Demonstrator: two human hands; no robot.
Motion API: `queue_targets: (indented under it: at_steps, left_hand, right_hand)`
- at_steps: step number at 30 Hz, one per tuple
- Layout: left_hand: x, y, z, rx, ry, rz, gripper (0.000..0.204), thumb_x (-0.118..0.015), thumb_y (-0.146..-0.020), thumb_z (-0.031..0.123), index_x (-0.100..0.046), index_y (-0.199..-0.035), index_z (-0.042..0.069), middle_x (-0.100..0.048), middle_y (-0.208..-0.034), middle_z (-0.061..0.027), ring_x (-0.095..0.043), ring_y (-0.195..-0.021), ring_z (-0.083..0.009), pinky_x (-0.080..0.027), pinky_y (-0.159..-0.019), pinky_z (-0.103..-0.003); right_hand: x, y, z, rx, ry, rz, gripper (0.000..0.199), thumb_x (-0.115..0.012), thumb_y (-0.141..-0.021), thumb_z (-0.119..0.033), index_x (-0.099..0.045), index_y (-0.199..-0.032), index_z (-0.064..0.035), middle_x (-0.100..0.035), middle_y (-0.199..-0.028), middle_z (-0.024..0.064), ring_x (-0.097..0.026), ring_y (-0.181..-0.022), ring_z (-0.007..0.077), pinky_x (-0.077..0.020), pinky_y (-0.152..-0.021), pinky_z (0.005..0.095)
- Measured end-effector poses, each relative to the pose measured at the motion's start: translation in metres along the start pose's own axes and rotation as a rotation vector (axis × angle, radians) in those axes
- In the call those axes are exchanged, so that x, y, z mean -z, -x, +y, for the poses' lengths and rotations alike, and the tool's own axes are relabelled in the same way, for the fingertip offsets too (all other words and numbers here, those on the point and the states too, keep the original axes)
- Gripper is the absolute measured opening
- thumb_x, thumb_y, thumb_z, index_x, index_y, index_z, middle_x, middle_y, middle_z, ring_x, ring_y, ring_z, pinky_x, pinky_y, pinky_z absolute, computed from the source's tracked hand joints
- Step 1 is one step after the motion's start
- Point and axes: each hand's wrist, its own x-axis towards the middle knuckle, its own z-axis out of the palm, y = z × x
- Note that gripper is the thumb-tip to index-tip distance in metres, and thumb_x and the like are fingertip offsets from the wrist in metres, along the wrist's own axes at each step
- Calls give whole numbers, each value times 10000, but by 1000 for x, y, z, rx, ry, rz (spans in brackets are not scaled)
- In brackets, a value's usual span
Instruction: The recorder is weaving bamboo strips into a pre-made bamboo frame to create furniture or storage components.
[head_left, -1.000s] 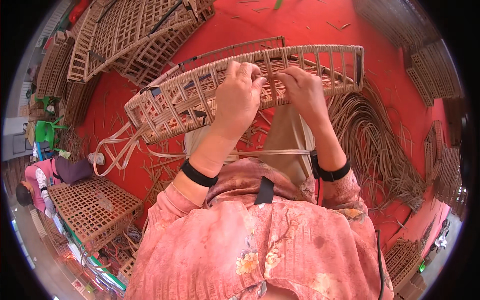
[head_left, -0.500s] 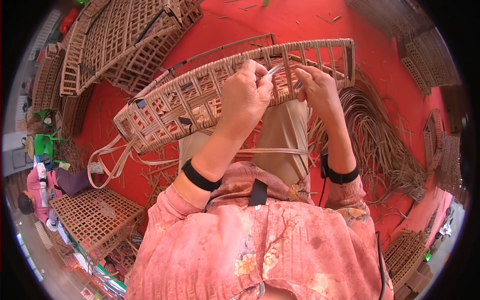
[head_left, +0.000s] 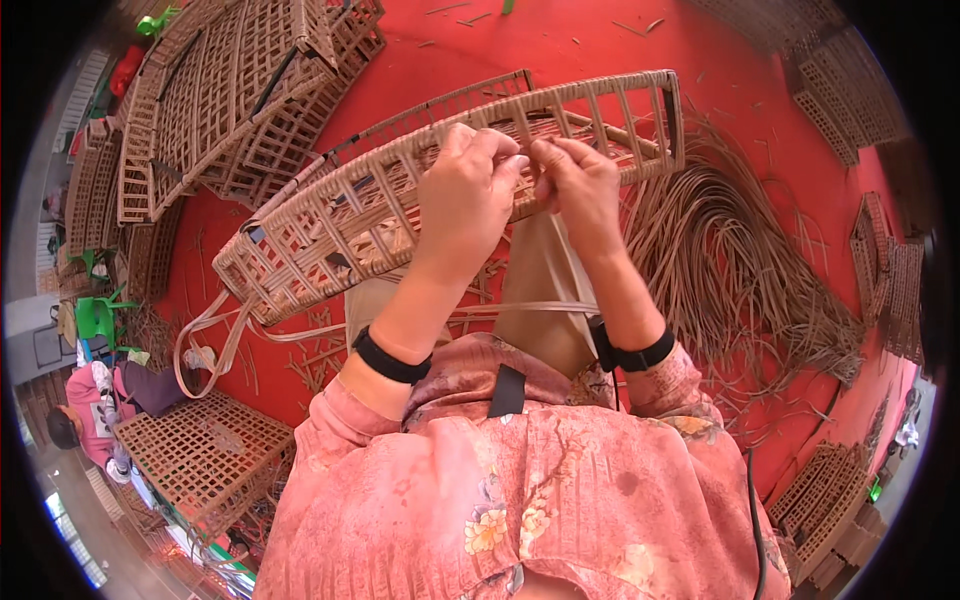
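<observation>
Across my lap leans a long, narrow woven basket (head_left: 345,205), tan with black patches, its slatted side tilted up towards me. My left hand (head_left: 465,190) is closed at the middle of this side, thumb and forefinger pinched on a pale weaving strip that the fingers mostly hide. My right hand (head_left: 580,185) is closed too, its fingertips meeting the left ones just in front of the upper rim. Whatever it pinches is hidden. Looped strips (head_left: 205,335) hang from the basket's left end, and one pale strip (head_left: 520,307) runs across my thighs.
A large bundle of loose strips (head_left: 745,250) lies on the red floor (head_left: 600,45) at right. Woven baskets (head_left: 235,90) are stacked at far left, another basket (head_left: 205,440) nearer. Green chairs (head_left: 100,315) and a seated co-worker (head_left: 95,415) are at left; more baskets (head_left: 825,500) stand right.
My right hand has moved left until its fingertips meet the left hand's. The pale strip that stuck out between the hands is now mostly hidden. In the picture, the basket sits slightly further left.
</observation>
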Motion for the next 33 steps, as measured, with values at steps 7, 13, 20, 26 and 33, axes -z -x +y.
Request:
queue_targets:
  at_steps: [7, 13, 20, 26, 33]
  left_hand:
    - [2, -1, 3, -128, 299, -53, 129, -650, -921, 50, -676, -1045, 29, -648, -947, -114, -666, -816, -222, -530, -721, -329]
    - [4, -9, 9, -192, 461, -221, 132, -680, -926, 114, -680, -1004, 7, -641, -918, -81, -606, -780, -152, -492, -681, -284]
    - [6, 1, 22, 288, 404, -53, 164, -707, -894, 137, -665, -820, -3, -611, -655, -19, -547, -586, -90, -463, -558, -270]
    - [7, -2, 14, 321, 140, -108, 177, -660, -880, 148, -652, -780, 3, -629, -632, -129, -607, -553, -211, -476, -556, -341]
    - [-7, -14, 3, 176, 90, -198, 220, -684, -868, 228, -667, -805, 18, -674, -758, -155, -665, -703, -315, -504, -648, -406]
  right_hand:
    - [-1, 32, -14, 505, 405, 94, 134, -683, -922, -129, -717, -993, -20, -707, -793, 110, -657, -619, 139, -509, -567, 289]
    - [31, 48, -60, 566, 368, 273, 116, -690, -930, -95, -732, -998, -12, -686, -749, 63, -584, -589, 67, -464, -531, 250]
    - [41, 17, -45, 212, 291, 113, 262, -620, -991, -204, -707, -1065, 32, -616, -649, 41, -543, -560, 63, -423, -518, 240]
    - [38, -11, -33, -135, 371, -150, 457, -528, -1002, -402, -673, -873, 12, -629, -594, 65, -517, -466, 95, -392, -448, 255]
    - [15, -11, -21, -326, -285, -10, 166, -646, -967, -231, -668, -928, -72, -611, -591, -10, -464, -398, 43, -289, -357, 173]
